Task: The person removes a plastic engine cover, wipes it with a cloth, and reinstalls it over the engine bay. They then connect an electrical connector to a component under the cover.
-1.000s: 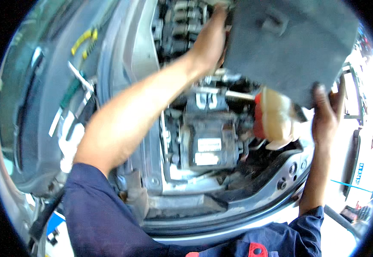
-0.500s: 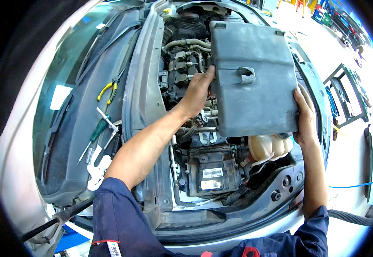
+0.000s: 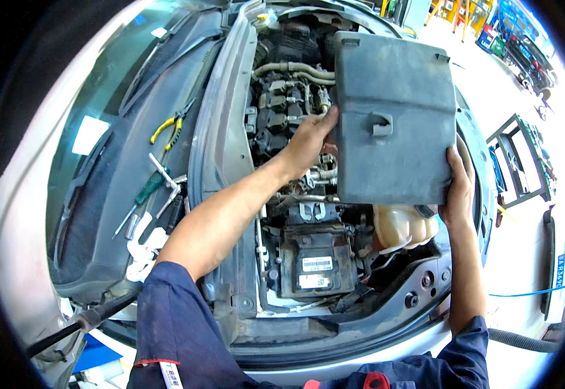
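Between my hands, above the open engine bay, hangs a large dark grey plastic cover [image 3: 396, 159], roughly rectangular with a small raised clip in its middle. My left hand [image 3: 312, 142] grips its left edge, thumb on top and fingers partly hidden beneath. On the opposite edge, my right hand [image 3: 459, 181] holds the lower right side. Under the cover's left side lies the engine [image 3: 279, 104] with its ignition coils and hoses. Below the cover sit a black box with white labels [image 3: 318, 249] and a yellowed coolant reservoir [image 3: 402, 227].
On the cowl under the windscreen lie yellow-handled pliers [image 3: 171, 129], a green-handled screwdriver [image 3: 147, 188], a metal T-shaped wrench [image 3: 172, 185] and crumpled white gloves or cloth [image 3: 143, 249]. A support rod [image 3: 94, 318] crosses at lower left. To the right stands a black frame [image 3: 519, 159] on the floor.
The cover has shifted slightly to the right in the view, with both hands still gripping it. The tools on the cowl stay in place.
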A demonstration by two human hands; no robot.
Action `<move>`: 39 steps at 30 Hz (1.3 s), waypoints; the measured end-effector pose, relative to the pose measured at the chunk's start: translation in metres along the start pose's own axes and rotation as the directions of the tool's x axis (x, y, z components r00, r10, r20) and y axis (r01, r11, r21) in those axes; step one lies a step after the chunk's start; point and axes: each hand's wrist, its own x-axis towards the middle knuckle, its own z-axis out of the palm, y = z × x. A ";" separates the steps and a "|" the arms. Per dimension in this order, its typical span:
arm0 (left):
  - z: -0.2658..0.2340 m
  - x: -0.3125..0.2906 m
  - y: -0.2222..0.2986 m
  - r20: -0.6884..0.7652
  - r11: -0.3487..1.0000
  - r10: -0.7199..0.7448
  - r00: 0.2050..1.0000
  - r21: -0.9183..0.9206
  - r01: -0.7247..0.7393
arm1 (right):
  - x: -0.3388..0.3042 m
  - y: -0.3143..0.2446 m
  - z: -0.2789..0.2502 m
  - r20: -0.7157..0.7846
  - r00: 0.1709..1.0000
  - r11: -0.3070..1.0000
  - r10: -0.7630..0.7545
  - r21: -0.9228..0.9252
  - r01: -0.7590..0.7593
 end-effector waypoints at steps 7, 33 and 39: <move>0.012 -0.005 0.011 0.149 0.914 -0.091 0.985 -0.380 0.142 | 0.011 0.004 -0.007 0.139 0.872 0.856 0.469 0.174 -0.487; -0.017 -0.016 -0.046 0.033 -0.114 -0.741 0.671 0.978 -0.174 | -0.106 -0.079 -0.013 0.339 0.388 0.512 0.857 -0.472 -0.718; -0.008 -0.009 -0.048 0.036 -0.130 -0.746 0.665 0.972 -0.198 | -0.127 -0.064 -0.048 0.437 0.164 0.348 0.885 -0.385 -0.855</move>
